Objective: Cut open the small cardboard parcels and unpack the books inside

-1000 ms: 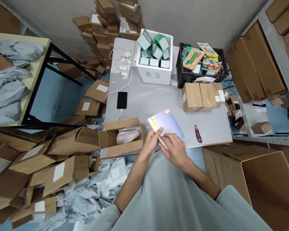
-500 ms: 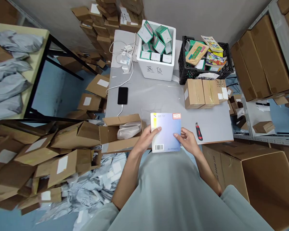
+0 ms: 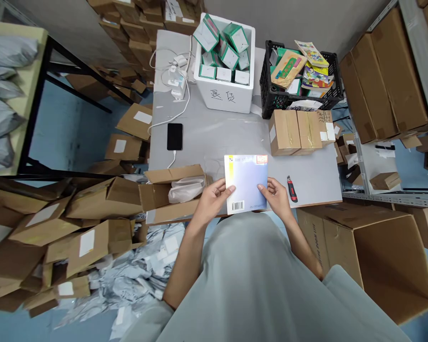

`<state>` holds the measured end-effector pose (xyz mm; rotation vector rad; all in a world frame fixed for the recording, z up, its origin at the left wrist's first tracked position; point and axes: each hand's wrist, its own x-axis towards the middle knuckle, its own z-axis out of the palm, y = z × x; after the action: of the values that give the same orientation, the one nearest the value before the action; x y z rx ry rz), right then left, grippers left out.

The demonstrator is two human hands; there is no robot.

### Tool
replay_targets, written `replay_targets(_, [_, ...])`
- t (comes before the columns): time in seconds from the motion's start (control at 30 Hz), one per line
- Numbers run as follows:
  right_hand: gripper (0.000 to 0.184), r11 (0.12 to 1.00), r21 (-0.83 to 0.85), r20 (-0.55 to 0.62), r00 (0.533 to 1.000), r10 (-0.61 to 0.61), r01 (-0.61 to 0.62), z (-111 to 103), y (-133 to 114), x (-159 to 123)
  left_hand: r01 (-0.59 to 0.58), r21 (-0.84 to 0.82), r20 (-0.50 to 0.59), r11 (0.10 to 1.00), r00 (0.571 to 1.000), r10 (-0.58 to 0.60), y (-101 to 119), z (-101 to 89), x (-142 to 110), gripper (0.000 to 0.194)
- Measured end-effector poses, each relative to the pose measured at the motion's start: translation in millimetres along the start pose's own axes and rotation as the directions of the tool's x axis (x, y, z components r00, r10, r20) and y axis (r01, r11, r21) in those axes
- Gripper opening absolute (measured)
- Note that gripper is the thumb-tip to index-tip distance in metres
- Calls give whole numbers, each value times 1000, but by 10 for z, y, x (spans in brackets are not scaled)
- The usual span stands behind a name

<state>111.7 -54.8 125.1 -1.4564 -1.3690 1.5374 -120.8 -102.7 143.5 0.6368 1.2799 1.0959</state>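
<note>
A thin book [image 3: 248, 185] with a pale blue-violet cover is held upright in front of me at the table's front edge. Its barcode sits at the lower left, a yellow strip at the upper left and a red-bordered label at the upper right. My left hand [image 3: 214, 197] pinches the left edge, thumb on the cover. On the right edge, my right hand [image 3: 275, 194] grips with its thumb in front and fingers behind. An open cardboard box [image 3: 173, 213] with translucent plastic inside lies left of my left hand. Right of my right hand is a red-and-black utility knife [image 3: 292, 189].
On the grey table [image 3: 221, 137] stand a white foam bin [image 3: 224, 97] of green-and-white boxes, a black crate [image 3: 267, 102] of books, closed cartons [image 3: 287, 135] and a phone [image 3: 174, 137] on a cable. A large open carton [image 3: 392, 261] is at right; empty boxes [image 3: 107, 244] crowd the left.
The view has shifted slightly, so the table things sit a little higher and farther left. The left hand's grip has moved outward to the book's edge; both hands still hold it.
</note>
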Motion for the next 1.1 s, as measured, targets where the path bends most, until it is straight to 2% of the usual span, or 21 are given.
replay_targets(0.13, [56, 968, -221, -136, 980, -149, 117, 67, -39, -60, -46, -9, -69, 999, 997, 45, -28, 42, 26, 64])
replay_targets(0.17, [57, 952, -266, -127, 973, -193, 154, 109, -57, -96, -60, -8, -86, 998, 995, 59, -36, 72, 29, 62])
replay_targets(0.23, [67, 926, -317, -33, 973, -227, 205, 221, -86, -180, -76, 2, -110, 997, 991, 76, -53, 160, 26, 57])
replay_targets(0.3, [84, 913, -345, 67, 976, -206, 217, 340, -95, -245, -68, 26, -121, 997, 990, 70, -71, 272, 11, 54])
replay_targets(0.37, [85, 913, -353, 94, 978, -185, 206, 415, -83, -253, -59, 43, -120, 997, 991, 64, -87, 368, -3, 56])
replay_targets(0.43, [69, 943, -287, 76, 985, -152, 168, 412, -59, -191, -80, 38, -83, 996, 993, 83, -101, 408, 5, 55])
replay_targets(0.5, [54, 984, -145, 67, 993, -95, 104, 337, -40, -86, -132, 52, -58, 990, 989, 135, -122, 371, 41, 53])
replay_targets(0.57, [50, 999, 9, 62, 997, -42, 42, 234, -35, 9, -184, 109, -128, 977, 972, 197, -155, 270, 90, 56])
replay_targets(0.63, [53, 993, 118, 41, 999, -7, 2, 152, -44, 53, -189, 157, -242, 969, 944, 223, -200, 149, 128, 67])
replay_targets(0.7, [53, 983, 180, 5, 1000, 31, -31, 117, -61, 44, -145, 120, -279, 982, 944, 173, -246, 55, 138, 77])
replay_targets(0.77, [53, 972, 231, -5, 998, 56, -53, 123, -76, 16, -78, 49, -201, 996, 976, 86, -282, 17, 121, 78])
replay_targets(0.87, [55, 962, 268, 20, 999, 39, -42, 164, -71, 13, -33, -6, -98, 999, 995, 32, -309, 52, 79, 70])
replay_targets(1.1, [69, 988, 135, -28, 997, -72, 76, 195, 53, 201, -89, -34, -182, 995, 980, 81, -282, 141, 55, 60])
